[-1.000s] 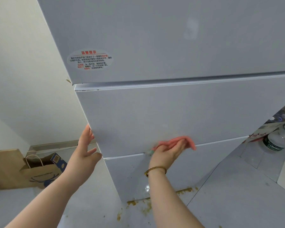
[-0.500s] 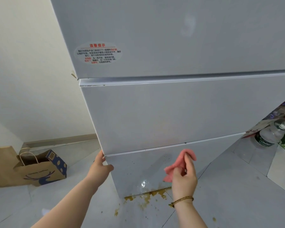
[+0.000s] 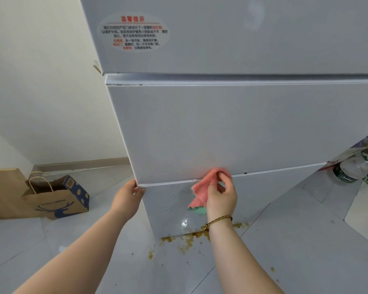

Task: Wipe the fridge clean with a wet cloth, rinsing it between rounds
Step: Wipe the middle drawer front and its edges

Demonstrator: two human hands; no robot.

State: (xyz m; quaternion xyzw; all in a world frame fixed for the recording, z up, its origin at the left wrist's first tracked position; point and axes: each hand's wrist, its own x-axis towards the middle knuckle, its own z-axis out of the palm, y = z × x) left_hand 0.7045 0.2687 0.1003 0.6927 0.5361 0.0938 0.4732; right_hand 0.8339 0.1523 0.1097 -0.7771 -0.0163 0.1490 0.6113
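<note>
A pale grey fridge [image 3: 232, 128] with three stacked doors fills the view, an oval warning sticker [image 3: 134, 31] on its top door. My right hand [image 3: 221, 197] grips a pink cloth [image 3: 202, 187] with a green underside and presses it against the seam between the middle and bottom doors. My left hand [image 3: 129, 195] holds the lower left corner of the middle door, fingers hooked around its edge. Small brown specks dot the bottom door beside the cloth.
A brown sticky spill [image 3: 185, 240] spreads on the tiled floor at the fridge's foot. A paper bag [image 3: 55, 198] stands by the left wall. Plastic bottles [image 3: 353, 166] sit on the floor at the right.
My right hand lifted the cloth from the bottom door up to the door seam. My left hand slid down the fridge's left edge and now grips the middle door's corner.
</note>
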